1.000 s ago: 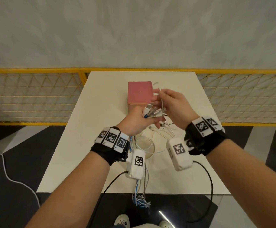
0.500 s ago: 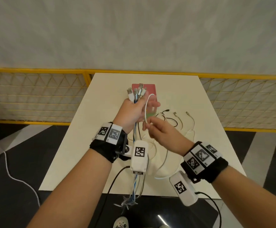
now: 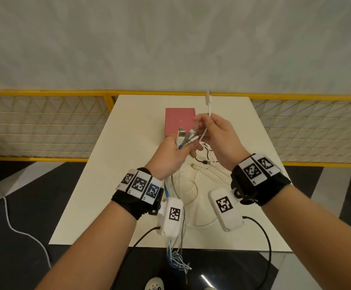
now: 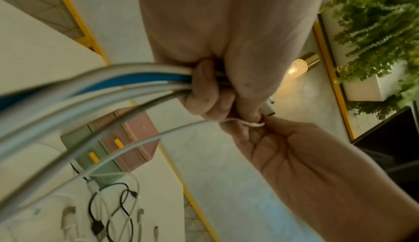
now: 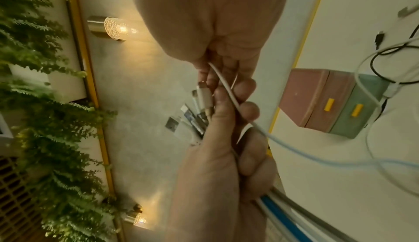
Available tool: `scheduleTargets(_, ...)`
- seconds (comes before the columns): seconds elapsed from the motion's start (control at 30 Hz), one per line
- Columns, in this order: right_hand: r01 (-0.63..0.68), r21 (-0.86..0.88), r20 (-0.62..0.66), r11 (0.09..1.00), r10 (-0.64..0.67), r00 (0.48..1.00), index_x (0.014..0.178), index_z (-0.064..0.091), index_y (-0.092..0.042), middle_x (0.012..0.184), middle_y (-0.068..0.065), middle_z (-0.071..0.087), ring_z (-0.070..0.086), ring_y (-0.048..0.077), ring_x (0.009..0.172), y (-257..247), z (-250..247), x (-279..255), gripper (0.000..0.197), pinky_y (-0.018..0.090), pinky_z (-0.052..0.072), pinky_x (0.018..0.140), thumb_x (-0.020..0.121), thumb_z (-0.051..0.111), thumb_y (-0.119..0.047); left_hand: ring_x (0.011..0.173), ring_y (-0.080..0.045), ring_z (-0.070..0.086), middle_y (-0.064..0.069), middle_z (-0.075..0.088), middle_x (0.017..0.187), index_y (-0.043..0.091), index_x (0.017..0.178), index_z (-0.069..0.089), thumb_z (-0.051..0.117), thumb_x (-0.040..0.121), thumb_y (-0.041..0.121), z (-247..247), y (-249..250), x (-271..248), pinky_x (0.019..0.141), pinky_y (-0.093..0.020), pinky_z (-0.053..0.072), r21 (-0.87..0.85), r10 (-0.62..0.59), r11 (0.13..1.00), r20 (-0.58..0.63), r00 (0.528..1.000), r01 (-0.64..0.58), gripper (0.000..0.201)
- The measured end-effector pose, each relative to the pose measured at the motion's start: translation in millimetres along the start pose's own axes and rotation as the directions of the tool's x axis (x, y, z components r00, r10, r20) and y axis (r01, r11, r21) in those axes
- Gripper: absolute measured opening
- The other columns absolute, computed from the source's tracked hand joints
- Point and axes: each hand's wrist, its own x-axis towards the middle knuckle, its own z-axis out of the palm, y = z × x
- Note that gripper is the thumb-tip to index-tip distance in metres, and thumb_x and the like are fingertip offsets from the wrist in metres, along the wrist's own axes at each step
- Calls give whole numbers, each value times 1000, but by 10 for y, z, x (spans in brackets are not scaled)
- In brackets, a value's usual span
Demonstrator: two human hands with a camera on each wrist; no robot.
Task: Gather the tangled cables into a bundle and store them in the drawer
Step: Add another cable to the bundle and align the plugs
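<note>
My left hand grips a bundle of white, blue and grey cables; their plug ends stick out above the fist. My right hand is right beside it and pinches one white cable, whose plug stands up above the fingers. That cable trails down to the table. The small drawer box sits behind the hands; it has a pink and a green drawer with yellow handles, both closed. Loose black and white cables lie on the table under the hands.
The white table stands against a yellow mesh railing. The bundle's tails hang over the table's near edge. A white cord lies on the dark floor at the left.
My right hand rose from below the left fist to beside the plug ends, lifting the white cable's plug upright. The left hand dropped slightly and tilted the bundle to the right.
</note>
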Motion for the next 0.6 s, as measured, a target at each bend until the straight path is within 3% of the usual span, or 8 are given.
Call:
scheduleTargets(0.1, 54, -93, -9, 994, -55, 998, 88, 57, -11, 60, -1, 47, 47, 18, 58, 15, -3, -24, 29, 34, 48, 64, 103, 33, -17, 37, 3, 44, 16, 51, 38, 21, 67, 66, 51, 101, 23, -63, -47, 29, 49, -18, 34, -101, -55, 994, -213, 975, 34, 37)
scheduleTargets(0.2, 83, -208, 65, 975, -71, 995, 87, 53, -10, 53, -9, 44, 45, 13, 52, 44, 40, -176, 26, 33, 51, 60, 103, 34, -18, 35, 0, 43, 10, 57, 45, 12, 74, 72, 42, 104, 33, -111, 35, 51, 41, -13, 31, -217, -57, 976, -342, 938, -20, 47)
scheduleTargets(0.33, 160, -313, 200, 936, -100, 975, 85, 53, -7, 51, -12, 42, 42, 5, 47, 94, 141, -377, 25, 40, 55, 57, 102, 35, -14, 35, -2, 40, 4, 53, 46, 5, 100, 75, 39, 104, 40, -97, 155, 29, 37, -13, 29, -293, -71, 956, -211, 975, 7, 50)
scheduleTargets(0.4, 135, -314, 185, 940, -79, 980, 83, 53, -4, 48, -13, 43, 41, 4, 44, 98, 153, -399, 27, 44, 54, 58, 102, 35, -12, 39, -1, 39, 2, 50, 52, 8, 102, 75, 43, 103, 38, -108, 163, -1, 40, -12, 30, -228, -10, 974, -74, 997, -7, 44)
scheduleTargets(0.47, 116, -299, 188, 947, -61, 980, 79, 52, -7, 47, -11, 45, 41, 7, 43, 65, 140, -406, 29, 48, 52, 57, 102, 35, -13, 39, -1, 38, 11, 50, 49, 7, 101, 74, 48, 103, 27, -107, 183, -39, 42, -9, 32, -183, 27, 983, 13, 1000, -24, 34)
scheduleTargets(0.6, 140, -379, 255, 915, -42, 966, 80, 52, -7, 50, -10, 48, 44, 12, 44, 6, 116, -442, 31, 47, 51, 60, 103, 34, -17, 40, -8, 42, 5, 48, 47, 9, 84, 67, 47, 103, 28, -85, 226, -49, 42, -13, 34, -280, 32, 958, -84, 996, -54, 33)
